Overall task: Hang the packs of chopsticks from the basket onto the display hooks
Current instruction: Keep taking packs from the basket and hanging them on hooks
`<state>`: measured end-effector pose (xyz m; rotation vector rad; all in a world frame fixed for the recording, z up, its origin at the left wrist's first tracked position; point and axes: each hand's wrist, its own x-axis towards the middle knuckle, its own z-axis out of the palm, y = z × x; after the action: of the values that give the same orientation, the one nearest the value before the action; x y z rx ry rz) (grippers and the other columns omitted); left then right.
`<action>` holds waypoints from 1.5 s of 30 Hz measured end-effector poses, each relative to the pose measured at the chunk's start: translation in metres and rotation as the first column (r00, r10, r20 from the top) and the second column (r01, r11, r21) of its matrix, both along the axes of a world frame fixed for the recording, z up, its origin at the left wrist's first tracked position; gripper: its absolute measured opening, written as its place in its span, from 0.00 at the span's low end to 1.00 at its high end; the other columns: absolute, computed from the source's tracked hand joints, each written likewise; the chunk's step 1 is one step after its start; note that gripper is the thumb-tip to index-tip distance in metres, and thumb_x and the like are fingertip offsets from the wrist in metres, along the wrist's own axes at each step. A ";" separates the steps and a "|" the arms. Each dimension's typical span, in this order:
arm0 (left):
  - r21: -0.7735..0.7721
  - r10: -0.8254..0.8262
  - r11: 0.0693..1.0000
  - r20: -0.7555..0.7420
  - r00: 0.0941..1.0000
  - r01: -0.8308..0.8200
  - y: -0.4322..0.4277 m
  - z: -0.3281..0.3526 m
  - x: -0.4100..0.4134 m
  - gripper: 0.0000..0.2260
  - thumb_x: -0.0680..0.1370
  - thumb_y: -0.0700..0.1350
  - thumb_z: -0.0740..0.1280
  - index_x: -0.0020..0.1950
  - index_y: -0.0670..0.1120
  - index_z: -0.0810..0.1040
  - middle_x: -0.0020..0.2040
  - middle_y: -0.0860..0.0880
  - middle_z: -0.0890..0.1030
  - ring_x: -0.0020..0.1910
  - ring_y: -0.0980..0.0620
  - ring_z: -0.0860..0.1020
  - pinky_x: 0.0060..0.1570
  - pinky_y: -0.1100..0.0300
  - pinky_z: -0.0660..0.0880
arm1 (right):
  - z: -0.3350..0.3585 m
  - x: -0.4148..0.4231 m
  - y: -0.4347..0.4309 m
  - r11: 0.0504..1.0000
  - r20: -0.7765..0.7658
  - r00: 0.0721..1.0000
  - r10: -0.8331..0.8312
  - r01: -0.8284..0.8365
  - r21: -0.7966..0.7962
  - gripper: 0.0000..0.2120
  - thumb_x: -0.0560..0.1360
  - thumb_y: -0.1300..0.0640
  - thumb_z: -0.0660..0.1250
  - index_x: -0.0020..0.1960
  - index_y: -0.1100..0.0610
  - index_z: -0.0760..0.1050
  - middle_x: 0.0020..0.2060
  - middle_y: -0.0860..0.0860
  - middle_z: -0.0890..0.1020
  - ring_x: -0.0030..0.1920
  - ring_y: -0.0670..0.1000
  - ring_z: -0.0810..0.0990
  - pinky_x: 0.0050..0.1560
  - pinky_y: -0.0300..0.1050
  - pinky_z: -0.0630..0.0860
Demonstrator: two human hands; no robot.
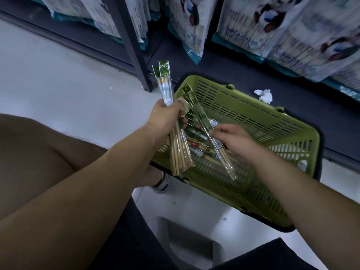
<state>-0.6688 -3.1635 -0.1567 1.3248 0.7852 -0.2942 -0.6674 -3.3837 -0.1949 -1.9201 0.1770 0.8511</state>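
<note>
Left hand [165,117] is gripping a bunch of clear-wrapped wooden chopstick packs [180,152] over the left rim of the olive-green slotted plastic basket [243,106]. Right hand [233,139] fingers are pinching a single pack [227,162] above loose packs [196,143] inside. The basket is sitting against the dark shelf base [214,61], with pale floor [68,84] lying open leftward.

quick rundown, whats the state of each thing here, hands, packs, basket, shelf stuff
left hand: grips a bundle of packs
bundle of packs: fanned out, held at the basket's edge
right hand: pinches a single pack
single pack: tilted, over the basket
basket: on the floor, partly filled
loose packs: lying in the basket
panda bags: hanging on the display
white paper: crumpled, on the dark ledge
</note>
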 end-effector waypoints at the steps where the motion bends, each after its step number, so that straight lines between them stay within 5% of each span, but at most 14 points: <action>1: 0.021 -0.008 1.000 -0.006 1.000 0.008 -0.003 0.001 0.001 0.20 0.79 0.54 0.72 0.63 0.43 0.71 0.44 0.46 0.79 0.30 0.53 0.80 0.32 0.56 0.79 | 0.009 0.001 0.005 0.998 0.008 0.999 -0.034 0.033 0.047 0.05 0.76 0.45 0.73 0.47 0.45 0.84 0.44 0.43 0.86 0.49 0.47 0.83 0.47 0.44 0.74; 4: 0.045 -0.102 0.994 -0.034 0.994 0.103 -0.013 0.012 -0.001 0.41 0.67 0.65 0.76 0.72 0.43 0.70 0.59 0.44 0.81 0.49 0.47 0.83 0.49 0.46 0.82 | 0.029 0.001 0.030 0.986 0.048 0.997 -0.055 0.047 0.158 0.02 0.75 0.49 0.75 0.45 0.47 0.83 0.39 0.43 0.86 0.39 0.41 0.83 0.41 0.41 0.75; 6: 0.024 -0.109 0.994 -0.023 0.994 0.110 -0.017 0.013 -0.003 0.42 0.66 0.65 0.77 0.71 0.43 0.71 0.62 0.43 0.81 0.58 0.41 0.82 0.57 0.43 0.81 | 0.035 -0.002 0.047 0.981 0.121 0.992 -0.039 0.015 0.194 0.03 0.75 0.52 0.75 0.44 0.49 0.82 0.35 0.44 0.85 0.32 0.40 0.80 0.34 0.37 0.74; 10: 0.163 -0.120 0.980 0.041 0.992 0.112 -0.008 0.003 0.000 0.11 0.79 0.52 0.72 0.54 0.47 0.75 0.43 0.47 0.82 0.38 0.49 0.83 0.34 0.57 0.79 | 0.031 -0.002 0.059 0.977 0.187 0.982 0.004 -0.044 0.210 0.05 0.77 0.48 0.73 0.42 0.44 0.83 0.37 0.46 0.85 0.34 0.45 0.82 0.33 0.41 0.75; 15: 0.232 -0.133 0.966 0.070 0.989 0.113 0.020 0.001 0.003 0.09 0.82 0.49 0.68 0.52 0.50 0.69 0.35 0.48 0.78 0.27 0.50 0.81 0.29 0.54 0.80 | -0.035 0.004 0.022 0.972 0.124 0.982 0.139 -0.112 -0.205 0.02 0.78 0.54 0.73 0.48 0.51 0.82 0.43 0.47 0.84 0.44 0.48 0.82 0.50 0.48 0.80; 20: 0.257 -0.237 0.941 0.044 0.970 0.219 0.020 -0.007 -0.010 0.09 0.82 0.48 0.70 0.53 0.47 0.70 0.38 0.46 0.78 0.27 0.49 0.81 0.29 0.56 0.79 | -0.094 -0.022 0.000 0.820 0.019 0.916 0.402 -0.350 -0.453 0.14 0.79 0.53 0.71 0.63 0.53 0.79 0.57 0.54 0.82 0.53 0.54 0.80 0.53 0.46 0.77; 26: 0.323 -0.310 0.903 0.033 0.950 0.283 0.015 -0.009 -0.011 0.10 0.82 0.49 0.70 0.55 0.46 0.71 0.39 0.47 0.78 0.30 0.46 0.82 0.31 0.51 0.83 | -0.118 -0.032 0.006 0.587 0.007 0.800 0.600 -0.435 -0.683 0.21 0.76 0.47 0.72 0.66 0.54 0.75 0.63 0.56 0.77 0.61 0.58 0.77 0.58 0.51 0.77; 30: 0.290 -0.252 0.929 0.038 0.967 0.231 0.016 -0.009 -0.009 0.09 0.82 0.48 0.69 0.54 0.47 0.71 0.39 0.46 0.79 0.29 0.48 0.81 0.31 0.54 0.81 | -0.125 -0.034 0.007 0.370 -0.073 0.711 0.699 -0.447 -0.814 0.19 0.80 0.49 0.69 0.67 0.55 0.73 0.64 0.57 0.76 0.61 0.58 0.78 0.56 0.49 0.76; 34: 0.292 -0.217 0.936 0.038 0.975 0.197 0.013 -0.010 -0.005 0.09 0.82 0.48 0.69 0.51 0.48 0.70 0.38 0.46 0.78 0.28 0.47 0.81 0.31 0.53 0.81 | -0.127 -0.033 0.008 0.281 -0.154 0.650 0.745 -0.515 -0.810 0.16 0.79 0.56 0.68 0.66 0.55 0.74 0.61 0.56 0.78 0.61 0.57 0.78 0.54 0.49 0.76; 40: 0.271 -0.196 0.947 0.052 0.979 0.175 0.012 -0.010 -0.005 0.09 0.82 0.47 0.69 0.51 0.47 0.70 0.39 0.43 0.78 0.27 0.48 0.80 0.29 0.55 0.79 | -0.128 -0.033 0.004 0.354 -0.140 0.698 0.702 -0.512 -0.783 0.13 0.79 0.54 0.68 0.62 0.55 0.75 0.59 0.57 0.79 0.59 0.58 0.78 0.53 0.51 0.77; 45: 0.270 -0.202 0.946 0.060 0.978 0.179 0.012 -0.009 -0.007 0.08 0.83 0.47 0.68 0.53 0.45 0.70 0.39 0.43 0.78 0.27 0.48 0.80 0.29 0.56 0.79 | -0.126 -0.032 -0.010 0.614 -0.080 0.823 0.562 -0.480 -0.627 0.07 0.76 0.48 0.72 0.47 0.49 0.75 0.44 0.51 0.81 0.40 0.49 0.76 0.37 0.44 0.71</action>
<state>-0.6754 -3.1513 -0.1660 1.6593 0.6380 -0.2891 -0.6996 -3.3939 -0.3212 -2.7313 -0.2383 1.1484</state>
